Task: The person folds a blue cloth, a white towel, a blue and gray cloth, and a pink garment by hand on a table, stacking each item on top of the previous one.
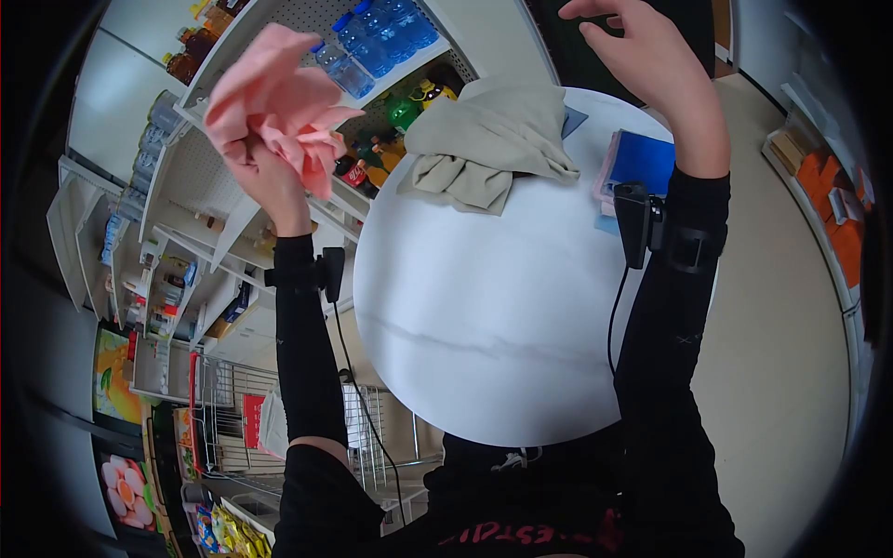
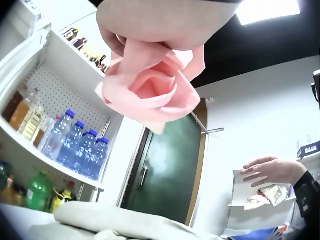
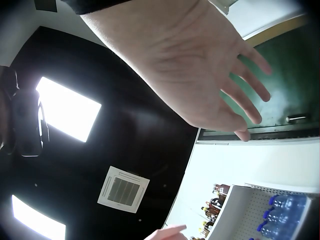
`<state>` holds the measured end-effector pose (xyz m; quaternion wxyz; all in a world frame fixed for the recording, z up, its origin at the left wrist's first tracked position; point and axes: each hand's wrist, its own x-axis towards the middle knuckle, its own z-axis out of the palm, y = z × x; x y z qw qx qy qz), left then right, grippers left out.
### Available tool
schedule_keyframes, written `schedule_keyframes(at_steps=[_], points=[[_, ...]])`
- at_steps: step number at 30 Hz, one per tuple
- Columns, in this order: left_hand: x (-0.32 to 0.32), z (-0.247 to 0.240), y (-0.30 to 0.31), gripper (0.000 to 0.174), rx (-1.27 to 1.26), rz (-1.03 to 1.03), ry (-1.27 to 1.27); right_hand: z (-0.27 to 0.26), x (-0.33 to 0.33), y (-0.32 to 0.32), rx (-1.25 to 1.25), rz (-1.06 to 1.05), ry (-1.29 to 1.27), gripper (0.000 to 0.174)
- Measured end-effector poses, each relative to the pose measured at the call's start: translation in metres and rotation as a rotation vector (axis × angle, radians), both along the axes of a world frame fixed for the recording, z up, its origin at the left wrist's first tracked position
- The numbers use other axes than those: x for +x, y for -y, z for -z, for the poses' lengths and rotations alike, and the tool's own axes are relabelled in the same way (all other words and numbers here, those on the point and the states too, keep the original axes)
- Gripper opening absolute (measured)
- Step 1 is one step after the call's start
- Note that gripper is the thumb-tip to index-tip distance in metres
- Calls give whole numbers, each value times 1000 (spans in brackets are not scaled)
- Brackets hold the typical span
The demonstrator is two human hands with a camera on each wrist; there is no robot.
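Observation:
A crumpled pink cloth [image 1: 265, 88] is bunched in my left hand [image 1: 272, 192], lifted off to the left of the round white table [image 1: 484, 288]. In the left wrist view the cloth [image 2: 155, 92] hangs in loose folds below the fingers. My right hand [image 1: 665, 70] is raised past the table's far right edge, holding nothing. The right wrist view shows its palm [image 3: 185, 65] with the fingers spread apart. A rumpled grey-beige cloth [image 1: 493, 126] lies at the far side of the table. Folded blue and pink cloths [image 1: 644, 163] are stacked at the right, below the right hand.
Shelves with blue-capped water bottles [image 1: 386, 37] and other drinks stand beyond the table at the left. A shopping cart [image 1: 233, 418] is at the lower left. A dark green door [image 2: 172, 170] stands behind, and another shelf unit [image 1: 819, 195] is at the right.

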<state>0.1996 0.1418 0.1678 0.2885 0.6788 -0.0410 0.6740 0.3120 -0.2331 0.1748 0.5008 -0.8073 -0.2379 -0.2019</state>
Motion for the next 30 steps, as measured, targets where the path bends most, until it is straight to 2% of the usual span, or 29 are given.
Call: schedule_keyframes(at_steps=[1,4,5,8,10,12,13,15,16,18,19,22,23,26,28,30], points=[[-2,-3,-3,20,2,-1,1,2,2,0,-5,-13,13,25],[-5,-14,-14,22,274,-80,-66,-1,-2,-1,-17,-30,5,26],[-3,-10,-14,22,274,-78,-65,-3,-4,-1,-25,-38,-21,26],[16,30,-5,28,376,-442,-305,-1,-2,-1,-44,-45,-33,26],[25,59,1,42,211,-365,-950,4,2,-3,-65,-59,-11,26],[37,83,-15,55,196,-73,-1501,4,7,-3,-73,-52,-17,26],[40,89,-5,55,202,-69,-1503,6,10,-3,-78,-50,-27,26],[48,99,35,67,495,-5,-873,11,16,-4,-82,-41,-45,27],[54,95,50,67,499,2,-876,14,19,-4,-83,-29,-21,25],[60,83,81,72,708,153,-856,21,26,-10,-93,-21,33,24],[67,86,89,72,704,152,-851,27,35,-13,-97,-22,37,24],[87,95,104,62,877,157,-1025,58,68,-19,-123,-148,143,34],[92,91,103,62,877,159,-1023,57,67,-19,-125,-145,143,34],[102,73,92,46,801,141,-878,55,66,-16,-114,-77,42,38],[103,69,88,31,490,146,-511,62,69,-14,-141,-38,39,37],[103,54,85,25,258,213,-314,67,72,-16,-211,9,46,37]])
